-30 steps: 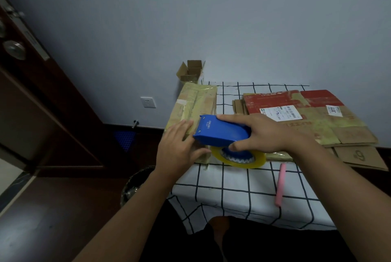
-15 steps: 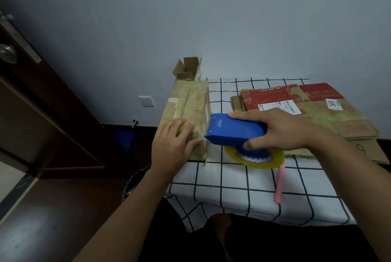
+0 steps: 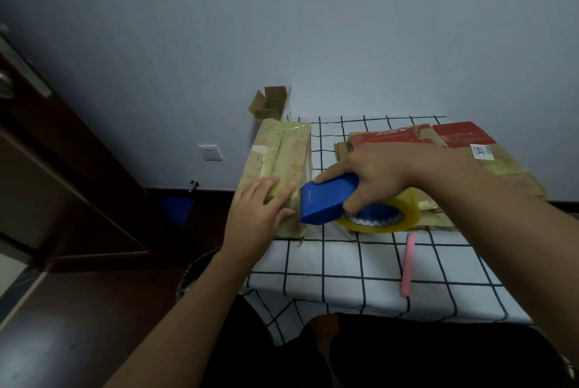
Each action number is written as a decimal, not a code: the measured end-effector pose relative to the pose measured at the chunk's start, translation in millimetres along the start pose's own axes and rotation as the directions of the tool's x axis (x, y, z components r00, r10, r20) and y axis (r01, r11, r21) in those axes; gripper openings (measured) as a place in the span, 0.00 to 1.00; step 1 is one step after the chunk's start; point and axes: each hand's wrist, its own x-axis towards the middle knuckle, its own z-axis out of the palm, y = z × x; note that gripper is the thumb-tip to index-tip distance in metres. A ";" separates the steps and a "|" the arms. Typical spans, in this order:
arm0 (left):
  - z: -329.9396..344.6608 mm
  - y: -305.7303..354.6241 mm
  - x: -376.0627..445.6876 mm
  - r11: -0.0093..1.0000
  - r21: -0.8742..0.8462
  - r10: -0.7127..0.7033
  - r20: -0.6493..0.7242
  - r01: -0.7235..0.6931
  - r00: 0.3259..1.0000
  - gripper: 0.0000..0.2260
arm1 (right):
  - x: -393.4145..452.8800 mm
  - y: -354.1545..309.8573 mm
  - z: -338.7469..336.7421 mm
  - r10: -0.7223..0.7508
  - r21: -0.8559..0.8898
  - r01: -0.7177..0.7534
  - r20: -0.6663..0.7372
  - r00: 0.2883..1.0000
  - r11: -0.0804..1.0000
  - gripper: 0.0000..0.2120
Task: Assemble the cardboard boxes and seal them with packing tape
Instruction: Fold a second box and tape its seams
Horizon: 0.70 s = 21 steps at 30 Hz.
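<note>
Head view, pink pen (image 3: 408, 263), flattened cartons (image 3: 488, 149)

My left hand (image 3: 260, 215) rests flat on the near end of the taped box (image 3: 279, 174), which lies along the table's (image 3: 344, 281) left edge. Behind it, at the far left corner, stands a small open box (image 3: 272, 103). My right hand (image 3: 379, 177) holds the tape dispenser (image 3: 329, 202) just right of the taped box. Flattened cartons (image 3: 454, 149) lie toward the far right. A pen (image 3: 408, 263) lies near the front edge.
</note>
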 end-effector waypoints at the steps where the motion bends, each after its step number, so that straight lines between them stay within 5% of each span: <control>1: 0.4 0.6 -0.2 1.000 0.003 -0.007 0.002 0.007 1.000 0.19 | 4.5 -2.3 -2.4 0.013 0.002 -0.013 0.012 1.000 1.000 0.32; 7: -3.6 1.8 -1.0 0.998 -0.022 -0.054 0.033 0.055 0.998 0.20 | 16.1 4.4 23.5 0.156 -0.054 -0.149 0.163 0.974 0.987 0.33; 11: -13.7 11.0 0.9 0.986 -0.091 -0.130 0.091 0.138 0.987 0.23 | -2.9 20.4 49.5 0.247 0.110 -0.243 -0.021 0.969 0.964 0.33; 15: -15.6 30.2 11.1 0.916 -0.183 -0.352 0.061 0.357 0.934 0.22 | -10.1 13.0 90.9 0.301 0.249 -0.241 -0.239 0.923 0.938 0.25; 21: -4.0 41.2 21.1 0.886 -0.163 -0.440 0.006 0.435 0.898 0.11 | -1.4 -16.2 151.1 0.310 0.125 -0.284 -0.305 0.901 0.951 0.29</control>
